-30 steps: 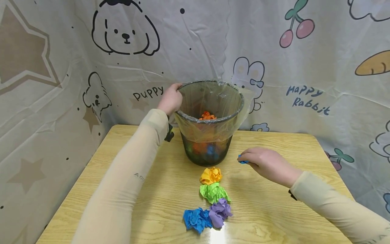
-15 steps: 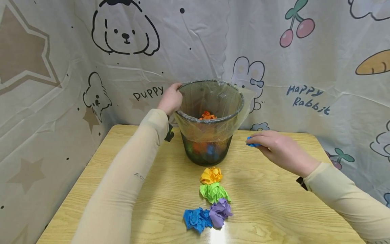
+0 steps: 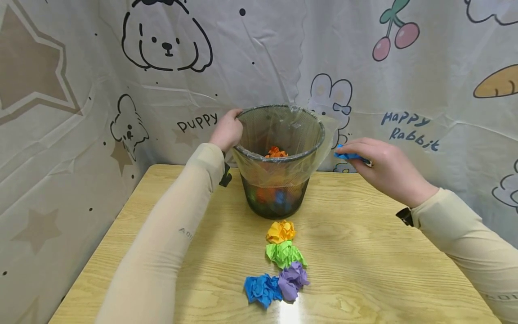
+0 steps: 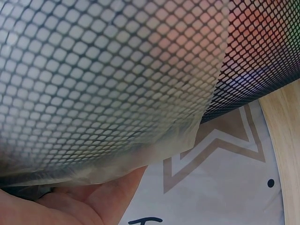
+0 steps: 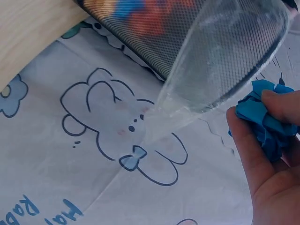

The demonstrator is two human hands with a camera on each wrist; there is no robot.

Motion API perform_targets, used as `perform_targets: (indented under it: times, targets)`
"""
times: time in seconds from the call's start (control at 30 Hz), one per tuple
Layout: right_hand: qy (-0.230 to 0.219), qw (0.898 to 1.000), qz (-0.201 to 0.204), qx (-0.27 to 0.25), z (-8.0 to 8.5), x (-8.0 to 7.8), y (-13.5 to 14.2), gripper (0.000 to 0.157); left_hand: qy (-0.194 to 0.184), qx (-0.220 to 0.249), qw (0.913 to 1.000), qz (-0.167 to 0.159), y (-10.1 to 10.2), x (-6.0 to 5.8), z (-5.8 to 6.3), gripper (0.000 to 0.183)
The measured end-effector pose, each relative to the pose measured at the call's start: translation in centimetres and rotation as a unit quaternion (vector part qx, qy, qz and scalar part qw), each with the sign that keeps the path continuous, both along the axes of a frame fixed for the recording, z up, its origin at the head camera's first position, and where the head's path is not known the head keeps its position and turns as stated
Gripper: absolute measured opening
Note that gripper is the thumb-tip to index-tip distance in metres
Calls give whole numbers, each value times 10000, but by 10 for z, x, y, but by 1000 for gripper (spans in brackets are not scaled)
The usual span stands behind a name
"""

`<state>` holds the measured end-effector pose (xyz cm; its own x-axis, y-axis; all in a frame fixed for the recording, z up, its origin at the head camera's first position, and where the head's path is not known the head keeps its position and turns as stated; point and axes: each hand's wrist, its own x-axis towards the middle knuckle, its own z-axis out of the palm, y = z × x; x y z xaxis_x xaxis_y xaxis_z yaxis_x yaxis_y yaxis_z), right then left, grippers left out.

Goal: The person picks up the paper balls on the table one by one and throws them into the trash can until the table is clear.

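Observation:
A black mesh wastebasket point(image 3: 275, 204) with a clear plastic liner point(image 3: 267, 175) folded over its rim stands on the table, tilted toward the viewer. Crumpled orange paper point(image 3: 276, 152) and other coloured balls show inside it. My left hand point(image 3: 227, 130) grips the rim at its left side; in the left wrist view its fingers point(image 4: 119, 192) lie against the liner. To the right of the basket, at about rim height, my right hand point(image 3: 384, 166) pinches a crumpled blue paper ball point(image 5: 267, 119) between thumb and fingers, apart from the liner.
In front of the basket lie crumpled yellow paper point(image 3: 281, 231), green paper point(image 3: 285, 254), purple paper point(image 3: 293, 281) and another blue paper ball point(image 3: 263, 290), close together on the wooden table point(image 3: 356, 261). A printed curtain point(image 3: 263, 54) hangs behind and to the left.
My right hand has risen from low over the table, moving up and a little right with the blue paper ball. My left hand and the basket keep their places.

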<state>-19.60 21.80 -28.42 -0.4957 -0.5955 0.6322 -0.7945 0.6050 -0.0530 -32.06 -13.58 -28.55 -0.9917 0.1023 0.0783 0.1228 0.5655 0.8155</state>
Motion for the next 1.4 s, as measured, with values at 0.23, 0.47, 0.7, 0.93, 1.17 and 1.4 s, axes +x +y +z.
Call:
perform_targets:
  times: [0.23,0.47,0.7,0.93,1.17,1.4]
  targets:
    - [-56,9998,-164,-53,11,-12,-5,38,-43,4,10000,19,0,-2,-1,56]
    - [-343,9992,-200,-81,22,-21,-18,33,-59,-55,10000,35,0,-2,0,56]
    - [-670,9972,-329,-46,35,-37,-41,28,-72,-58,10000,30,-2,-1,0,55]
    - [-903,9952,-367,54,38,-56,-65,28,-43,-57,10000,25,0,-2,0,56]
    - [-1208,9911,-543,152,40,-71,-79,33,-32,-43,10000,51,0,-3,0,57]
    - [-1762,9807,-774,351,40,-82,-92,40,-72,-20,10000,50,0,-3,0,57]
